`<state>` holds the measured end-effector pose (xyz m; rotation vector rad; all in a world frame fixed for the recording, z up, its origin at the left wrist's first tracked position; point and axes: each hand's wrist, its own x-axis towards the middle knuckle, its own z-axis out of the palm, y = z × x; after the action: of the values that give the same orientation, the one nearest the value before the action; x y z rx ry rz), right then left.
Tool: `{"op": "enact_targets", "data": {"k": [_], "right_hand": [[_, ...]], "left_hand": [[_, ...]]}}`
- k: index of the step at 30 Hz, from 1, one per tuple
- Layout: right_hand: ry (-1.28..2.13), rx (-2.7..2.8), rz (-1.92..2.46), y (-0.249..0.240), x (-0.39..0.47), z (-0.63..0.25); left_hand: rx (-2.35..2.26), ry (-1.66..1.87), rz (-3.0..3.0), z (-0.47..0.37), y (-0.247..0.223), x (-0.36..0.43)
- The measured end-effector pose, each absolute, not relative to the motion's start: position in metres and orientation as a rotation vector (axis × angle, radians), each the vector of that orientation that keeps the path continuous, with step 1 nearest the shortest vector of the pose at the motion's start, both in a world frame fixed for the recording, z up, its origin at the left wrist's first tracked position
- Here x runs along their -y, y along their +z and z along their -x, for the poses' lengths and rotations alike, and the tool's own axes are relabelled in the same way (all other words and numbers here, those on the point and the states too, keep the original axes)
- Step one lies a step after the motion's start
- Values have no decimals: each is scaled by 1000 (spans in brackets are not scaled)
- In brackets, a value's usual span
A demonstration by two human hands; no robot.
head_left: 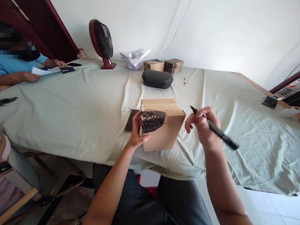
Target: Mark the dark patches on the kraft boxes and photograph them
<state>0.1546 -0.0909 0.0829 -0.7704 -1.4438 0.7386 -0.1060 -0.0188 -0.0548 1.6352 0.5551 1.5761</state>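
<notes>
A brown cardboard box [164, 134] stands on the cloth-covered table in front of me, with dense black scribbled marks [152, 122] around its left corner. My left hand [138, 131] grips that left side, thumb on the front face and fingers behind the edge. To the right of the box, my right hand [205, 123] is raised and apart from it, holding a black marker [220, 132]. The marker's dark tip points up and left towards the box. Partly hidden behind the box and my left hand lies a dark flat phone-like object [131, 120].
Behind the box sit a black zip case [157, 79], two marked cardboard boxes [174, 65], a white basket [133, 62] of papers and a small pen-like piece [185, 81]. A fan [102, 42] stands back left. A person in blue [21, 67] holds paper at the left.
</notes>
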Motion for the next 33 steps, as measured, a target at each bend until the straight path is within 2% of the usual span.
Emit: {"op": "enact_targets", "data": {"k": [4,8,14,27,33], "right_hand": [[724,1569,786,130,53,-124],[723,1624,817,150,27,-101],[907,1846,878,153,19,-98],[1036,1730,932,151,21,-102],[915,1726,961,151,25,-102]], "left_hand": [[-625,1608,-1562,109,-61,18],[-633,1582,-1597,112,-60,19],[-647,1534,-1619,113,-57,23],[-638,1510,-1608,113,-57,31],[-664,1497,-1619,113,-55,31]]}}
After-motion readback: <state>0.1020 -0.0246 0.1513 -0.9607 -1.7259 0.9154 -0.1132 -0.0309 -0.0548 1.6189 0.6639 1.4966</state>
